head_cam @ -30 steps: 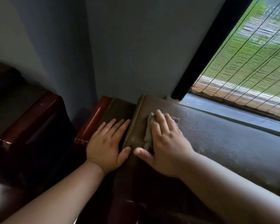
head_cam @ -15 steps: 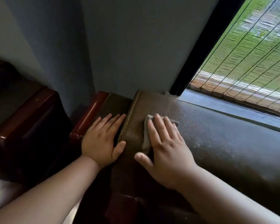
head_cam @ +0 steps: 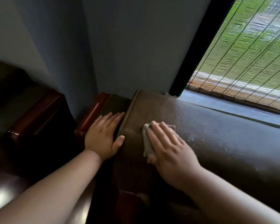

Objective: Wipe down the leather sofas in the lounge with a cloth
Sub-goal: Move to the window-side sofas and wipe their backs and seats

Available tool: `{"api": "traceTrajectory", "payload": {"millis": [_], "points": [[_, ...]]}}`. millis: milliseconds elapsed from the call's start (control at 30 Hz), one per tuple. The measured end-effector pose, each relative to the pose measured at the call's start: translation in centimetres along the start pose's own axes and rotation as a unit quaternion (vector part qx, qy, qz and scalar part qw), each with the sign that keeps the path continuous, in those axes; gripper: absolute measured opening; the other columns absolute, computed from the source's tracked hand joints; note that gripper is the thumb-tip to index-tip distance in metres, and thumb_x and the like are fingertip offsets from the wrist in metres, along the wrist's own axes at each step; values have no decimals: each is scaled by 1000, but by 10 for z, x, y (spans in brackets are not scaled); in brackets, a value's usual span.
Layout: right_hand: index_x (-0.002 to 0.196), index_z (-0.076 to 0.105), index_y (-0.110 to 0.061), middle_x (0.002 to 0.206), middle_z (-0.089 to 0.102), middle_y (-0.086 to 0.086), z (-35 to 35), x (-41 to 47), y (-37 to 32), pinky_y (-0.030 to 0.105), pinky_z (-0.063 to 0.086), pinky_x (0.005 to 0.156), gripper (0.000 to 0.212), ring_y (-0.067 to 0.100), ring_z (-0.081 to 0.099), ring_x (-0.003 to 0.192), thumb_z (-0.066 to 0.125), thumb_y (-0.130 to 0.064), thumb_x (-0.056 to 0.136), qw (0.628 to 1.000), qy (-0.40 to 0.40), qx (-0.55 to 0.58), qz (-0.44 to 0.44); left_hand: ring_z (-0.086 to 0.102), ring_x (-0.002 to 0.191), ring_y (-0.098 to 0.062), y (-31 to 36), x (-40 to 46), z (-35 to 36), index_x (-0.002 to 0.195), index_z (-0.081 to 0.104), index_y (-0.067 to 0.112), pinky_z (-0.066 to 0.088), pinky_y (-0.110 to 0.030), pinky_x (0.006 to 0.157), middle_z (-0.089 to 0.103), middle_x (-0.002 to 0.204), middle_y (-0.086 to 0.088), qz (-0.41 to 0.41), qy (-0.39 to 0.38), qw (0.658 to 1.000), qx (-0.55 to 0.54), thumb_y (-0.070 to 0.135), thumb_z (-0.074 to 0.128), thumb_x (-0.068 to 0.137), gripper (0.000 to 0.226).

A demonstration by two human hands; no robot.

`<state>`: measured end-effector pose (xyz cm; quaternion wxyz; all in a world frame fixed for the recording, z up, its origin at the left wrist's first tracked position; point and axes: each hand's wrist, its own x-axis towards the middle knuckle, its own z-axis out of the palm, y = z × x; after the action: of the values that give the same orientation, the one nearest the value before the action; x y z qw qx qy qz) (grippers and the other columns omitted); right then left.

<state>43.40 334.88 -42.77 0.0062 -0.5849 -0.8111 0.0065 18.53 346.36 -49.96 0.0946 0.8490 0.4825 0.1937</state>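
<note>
While my right hand (head_cam: 170, 147) lies spread flat on the cloth (head_cam: 146, 141), pressing it onto the top of the leather sofa back (head_cam: 225, 139), my left hand (head_cam: 103, 135) rests open just beside the stitched end seam (head_cam: 128, 110). I'd keep even palm pressure and overlap strokes toward the pale dusty specks right of my fingers.

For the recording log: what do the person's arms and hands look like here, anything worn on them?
Two bare forearms enter from the bottom edge. No sleeves, gloves, watch, rings or bracelets show on the left hand or the right hand. Fingernails are short and look unpainted. The upper arms are out of frame, so any sleeve higher up cannot be told.
</note>
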Motion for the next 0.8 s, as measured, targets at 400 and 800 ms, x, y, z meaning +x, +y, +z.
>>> {"api": "traceTrajectory", "payload": {"millis": [400, 800], "points": [[164, 28, -15, 171, 27, 12, -13, -5, -4, 46, 9, 128, 80, 37, 18, 159, 35, -41, 88, 998, -26, 33, 43, 14, 162, -22, 90, 83, -24, 160, 40, 38, 14, -56, 130, 18, 176, 3, -47, -61, 995, -63, 50, 43, 101, 60], [165, 17, -40, 175, 14, -5, -15, 66, 80, 44, 6, 129, 69, 32, 9, 160, 16, -66, 102, 981, -27, 73, 176, 23, 160, -20, 103, 89, -3, 161, 39, 39, 15, -47, 131, 31, 172, 6, -22, -47, 996, 75, 58, 27, 93, 72]]}}
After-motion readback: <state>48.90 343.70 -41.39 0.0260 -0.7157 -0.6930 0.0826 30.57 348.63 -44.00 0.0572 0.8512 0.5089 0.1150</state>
